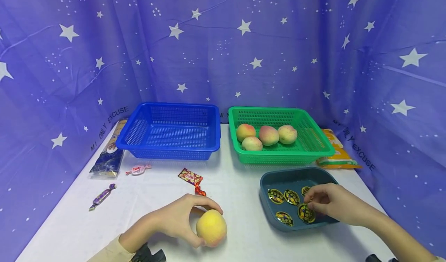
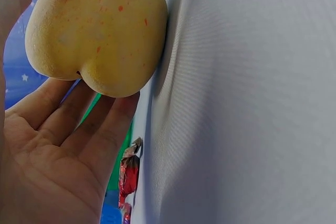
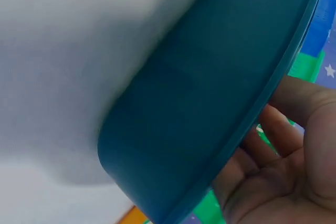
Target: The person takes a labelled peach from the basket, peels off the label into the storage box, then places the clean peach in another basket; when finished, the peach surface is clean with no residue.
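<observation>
In the head view my left hand grips a yellow peach low over the white table, thumb on the near side and fingers across the far side. The left wrist view shows the peach between thumb and fingers, its side close to the cloth. My right hand reaches over the right rim of a dark teal basin. Its thumb and fingertips pinch a round black-and-gold wrapped packet; several similar packets lie around it. In the right wrist view, the basin wall hides the fingertips.
A blue basket stands at the back left. The green basket beside it holds several peaches. Wrapped candies lie mid-table, with a pink one and a purple one leftward. Bags lie beside the baskets.
</observation>
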{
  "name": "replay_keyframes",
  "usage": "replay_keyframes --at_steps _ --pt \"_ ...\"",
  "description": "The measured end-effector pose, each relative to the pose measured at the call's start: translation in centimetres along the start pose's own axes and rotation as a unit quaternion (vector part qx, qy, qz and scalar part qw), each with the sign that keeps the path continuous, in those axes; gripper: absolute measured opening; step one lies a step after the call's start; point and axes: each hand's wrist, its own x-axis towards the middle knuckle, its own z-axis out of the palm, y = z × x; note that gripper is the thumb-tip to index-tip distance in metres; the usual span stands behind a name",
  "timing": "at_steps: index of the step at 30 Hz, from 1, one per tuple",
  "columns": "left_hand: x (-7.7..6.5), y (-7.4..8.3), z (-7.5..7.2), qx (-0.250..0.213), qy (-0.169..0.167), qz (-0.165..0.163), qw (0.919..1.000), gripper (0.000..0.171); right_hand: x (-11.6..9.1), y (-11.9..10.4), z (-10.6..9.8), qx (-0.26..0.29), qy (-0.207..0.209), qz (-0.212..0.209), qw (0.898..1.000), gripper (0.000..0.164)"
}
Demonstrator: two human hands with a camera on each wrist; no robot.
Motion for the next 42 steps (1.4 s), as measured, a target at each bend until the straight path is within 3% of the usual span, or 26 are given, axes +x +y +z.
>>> replay_keyframes --at_steps 5,13,22,25,30,42 --pt "0.0 -0.1 0.0 -0.004 0.0 -0.006 1.0 0.075 0.0 -0.2 -0.4 -0.079 0.019 0.01 0.997 0.007" --pt "0.0 -0.1 -0.1 0.0 0.001 -0.002 1.0 0.075 -0.7 -0.3 -1.3 -0.115 0.054 0.006 0.992 0.007" --pt "-0.1 0.0 -0.3 0.006 -0.001 -0.006 1.0 0.076 0.5 -0.4 -4.1 -0.128 0.208 -0.011 0.97 0.012" --pt "-0.1 -0.1 -0.4 0.006 -0.002 -0.008 0.9999 0.076 1.0 0.2 -5.4 -0.102 0.231 0.001 0.968 0.025" --pt "0.0 0.0 -0.4 0.006 -0.005 -0.008 0.9999 0.075 1.9 1.4 -7.2 -0.066 0.23 0.046 0.97 0.054" --pt "0.1 -0.1 -0.2 -0.003 -0.01 -0.004 0.9999 0.074 3.0 3.5 -9.2 0.003 0.199 0.128 0.972 0.094"
